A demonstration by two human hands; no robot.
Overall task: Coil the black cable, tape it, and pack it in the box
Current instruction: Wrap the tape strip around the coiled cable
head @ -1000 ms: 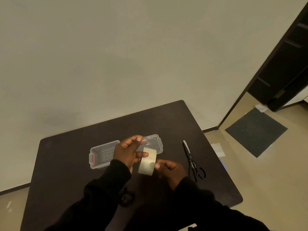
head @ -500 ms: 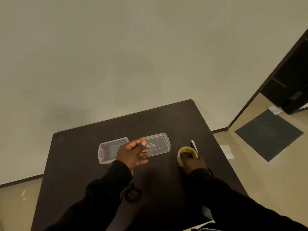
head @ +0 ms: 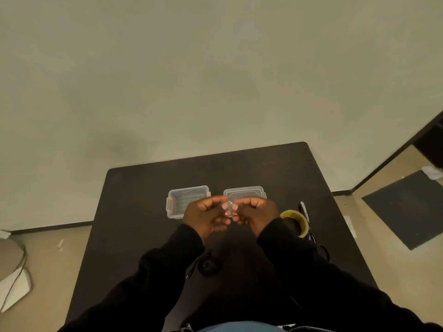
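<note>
- Nearest, on the desk (head: 134, 212) between the sleeves: cable (head: 208, 265), already wound into a small dark coil, lying loose with one plug end poking out to its left. No tape visible on it, though the dim light makes that hard to confirm.
- Just beyond, raised above the desk: left hand (head: 206, 218) and right hand (head: 254, 214) brought close together, fingertips pinching a short clear piece of tape (head: 229, 209) stretched between them. Both hands closed on that strip, nothing else held.
- To the right, set down beside the right sleeve: tape roll (head: 296, 222), with scissors (head: 305, 212) lying just past it, partly hidden.
- Farther back, behind the hands: clear box (head: 188, 194), open and seemingly with nothing in it, and its lid (head: 244, 191) lying separately to the right.
- Judged progress: coiling done, strip of tape ready. Left to do: wrapping the strip round the coil, placing the coil in the box, probably fitting the lid.
</note>
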